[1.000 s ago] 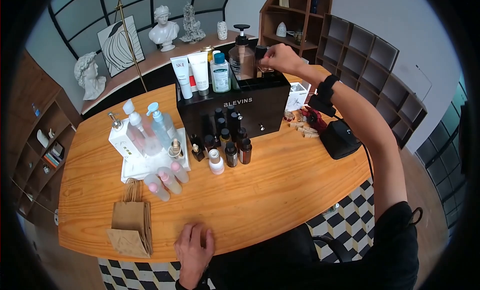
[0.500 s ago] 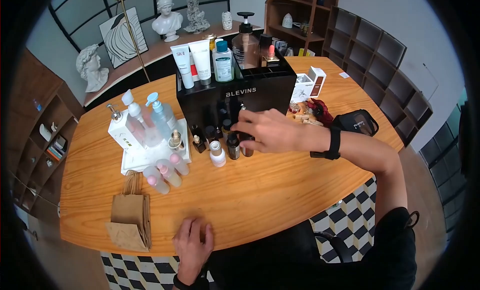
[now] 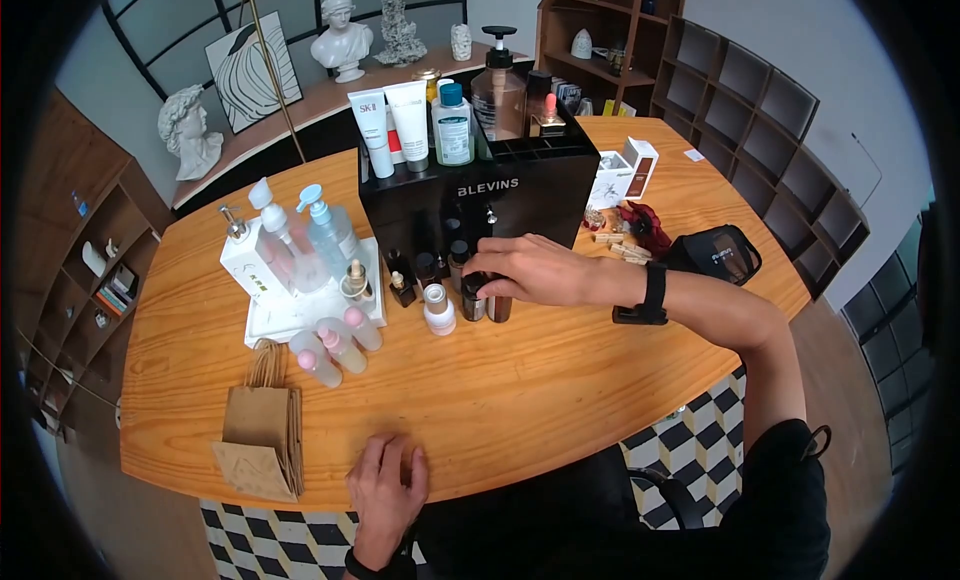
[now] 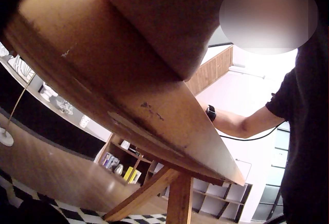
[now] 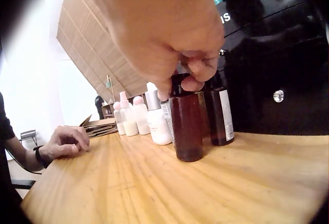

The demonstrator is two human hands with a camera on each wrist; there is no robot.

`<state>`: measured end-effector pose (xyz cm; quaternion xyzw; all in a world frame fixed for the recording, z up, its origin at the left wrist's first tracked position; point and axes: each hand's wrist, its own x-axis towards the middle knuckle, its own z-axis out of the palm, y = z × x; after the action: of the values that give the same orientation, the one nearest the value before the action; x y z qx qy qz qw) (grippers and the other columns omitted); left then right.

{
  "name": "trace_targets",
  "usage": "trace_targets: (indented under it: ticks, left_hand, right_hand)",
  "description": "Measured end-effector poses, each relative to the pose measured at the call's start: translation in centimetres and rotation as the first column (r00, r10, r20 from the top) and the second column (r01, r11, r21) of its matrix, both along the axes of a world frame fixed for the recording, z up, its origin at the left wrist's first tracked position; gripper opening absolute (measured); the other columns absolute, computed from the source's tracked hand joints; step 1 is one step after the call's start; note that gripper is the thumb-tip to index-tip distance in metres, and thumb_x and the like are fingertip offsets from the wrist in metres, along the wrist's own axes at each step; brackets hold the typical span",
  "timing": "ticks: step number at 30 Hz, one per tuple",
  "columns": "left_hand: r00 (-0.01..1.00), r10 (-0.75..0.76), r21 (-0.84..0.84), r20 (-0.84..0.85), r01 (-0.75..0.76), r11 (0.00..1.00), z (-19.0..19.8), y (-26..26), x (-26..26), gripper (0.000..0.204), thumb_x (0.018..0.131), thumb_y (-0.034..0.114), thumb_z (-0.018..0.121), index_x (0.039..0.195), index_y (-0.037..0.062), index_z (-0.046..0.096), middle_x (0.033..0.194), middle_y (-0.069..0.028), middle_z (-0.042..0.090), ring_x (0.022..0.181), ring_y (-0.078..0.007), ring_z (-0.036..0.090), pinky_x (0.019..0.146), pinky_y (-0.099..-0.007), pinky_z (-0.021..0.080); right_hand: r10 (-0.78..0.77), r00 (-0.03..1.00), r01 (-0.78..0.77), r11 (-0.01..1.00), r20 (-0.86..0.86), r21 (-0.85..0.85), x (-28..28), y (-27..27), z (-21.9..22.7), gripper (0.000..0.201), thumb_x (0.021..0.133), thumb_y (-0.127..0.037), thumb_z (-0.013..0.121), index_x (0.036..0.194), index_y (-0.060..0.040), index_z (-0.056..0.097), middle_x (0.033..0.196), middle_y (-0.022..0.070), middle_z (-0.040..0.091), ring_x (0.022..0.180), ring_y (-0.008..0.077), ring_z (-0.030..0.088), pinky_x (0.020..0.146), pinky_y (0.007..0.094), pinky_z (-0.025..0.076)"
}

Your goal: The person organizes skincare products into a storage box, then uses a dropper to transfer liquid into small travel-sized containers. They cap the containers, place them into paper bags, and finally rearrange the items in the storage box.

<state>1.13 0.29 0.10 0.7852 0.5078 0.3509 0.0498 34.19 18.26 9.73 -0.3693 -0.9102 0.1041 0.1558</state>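
Brown glass is what the right hand (image 5: 169,33) holds: its fingers (image 5: 198,69) are curled and pinch the dark cap of a small brown bottle (image 5: 186,126), which stands upright on the wooden surface (image 3: 520,380). In the head view this same bottle (image 3: 474,298) is mostly covered by the right hand (image 3: 530,268), so only its lower body shows there, just in front of the black organizer (image 3: 500,195). A second brown bottle (image 5: 221,113) stands just beside it, closer to the organizer, and whether the two touch I cannot tell. A white bottle (image 5: 157,121) stands on the other side, near but apart.

The left hand (image 3: 388,495) rests on the near edge of the surface, well apart from the bottles, with fingers loosely bent and holding nothing. In the left wrist view the hand is a big blurred shape at the top, and the edge of the surface (image 4: 154,126) fills most of the picture, so no fingers can be made out there.

The black organizer holds white tubes (image 3: 392,125), a blue-capped bottle (image 3: 452,120) and a brown pump bottle (image 3: 497,85) in its top compartments. More small dark bottles stand in its open front, but they are too dark to count. A white tray (image 3: 300,320) carries clear spray bottles (image 3: 300,245), while pink-capped bottles (image 3: 335,345) lie at its front edge. A paper bag (image 3: 262,435) lies flat near the left hand. A black pouch (image 3: 715,255) sits at the far right.
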Motion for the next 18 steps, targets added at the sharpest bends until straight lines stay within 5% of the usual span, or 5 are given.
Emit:
trace_targets:
  ticks: [6, 10, 13, 16, 18]
  left_hand:
    - [1.0, 0.0, -0.046, -0.004, 0.0, 0.999, 0.4, -0.2, -0.1, 0.018, 0.087, 0.007, 0.078, 0.102, 0.0006, 0.072, 0.102, -0.0158, 0.068, 0.077, -0.0357, 0.07, 0.066, -0.0424, 0.057]
    - [1.0, -0.015, -0.003, 0.005, 0.015, 1.0, 0.1, 0.0, -0.1, 0.018, 0.086, 0.007, 0.078, 0.102, 0.0008, 0.072, 0.103, -0.0154, 0.068, 0.077, -0.0357, 0.07, 0.066, -0.0421, 0.057]
    - [1.0, -0.011, -0.017, 0.004, 0.011, 1.0, 0.3, -0.1, 0.0, 0.017, 0.086, 0.007, 0.078, 0.1, 0.0007, 0.072, 0.103, -0.0149, 0.068, 0.077, -0.0358, 0.07, 0.066, -0.0422, 0.057]
    - [1.0, 0.002, -0.004, 0.002, -0.002, 1.0, 0.4, -0.1, -0.1, 0.016, 0.086, 0.007, 0.078, 0.099, 0.0015, 0.072, 0.102, -0.0143, 0.068, 0.077, -0.035, 0.07, 0.066, -0.0419, 0.057]
    - [1.0, 0.006, 0.005, 0.005, -0.006, 1.0, 0.0, -0.1, -0.2, 0.016, 0.085, 0.008, 0.079, 0.099, 0.0027, 0.072, 0.1, -0.0135, 0.069, 0.075, -0.0343, 0.07, 0.065, -0.0416, 0.057]
  right_hand:
    - [0.075, 0.996, -0.07, 0.993, -0.053, 0.09, 0.5, -0.7, 6.6, 0.036, 0.097, -0.028, 0.077, 0.118, 0.001, 0.072, 0.101, 0.0145, 0.07, 0.093, 0.0355, 0.071, 0.082, 0.0464, 0.056]
    - [0.129, 0.976, -0.068, 0.945, -0.175, 0.319, 1.2, 0.8, 13.1, 0.04, 0.097, -0.032, 0.079, 0.122, -0.0017, 0.072, 0.099, 0.0148, 0.071, 0.087, 0.0283, 0.069, 0.076, 0.0391, 0.054]
    - [-0.009, 0.982, 0.072, 0.941, -0.186, 0.331, 0.0, 1.7, 17.4, 0.038, 0.1, -0.029, 0.077, 0.127, -0.0032, 0.07, 0.097, 0.0051, 0.066, 0.083, 0.0127, 0.061, 0.071, 0.0308, 0.052]
    - [0.062, 0.99, 0.006, 0.885, -0.13, 0.466, -1.4, 5.9, 17.7, 0.041, 0.101, -0.031, 0.076, 0.129, -0.0029, 0.07, 0.098, 0.0083, 0.068, 0.084, 0.0186, 0.062, 0.074, 0.0336, 0.052]
    - [0.093, 0.994, -0.056, 0.872, -0.053, 0.486, -2.6, 8.7, 16.9, 0.041, 0.1, -0.03, 0.076, 0.129, -0.0011, 0.069, 0.113, 0.0154, 0.072, 0.1, 0.032, 0.07, 0.089, 0.0408, 0.056]
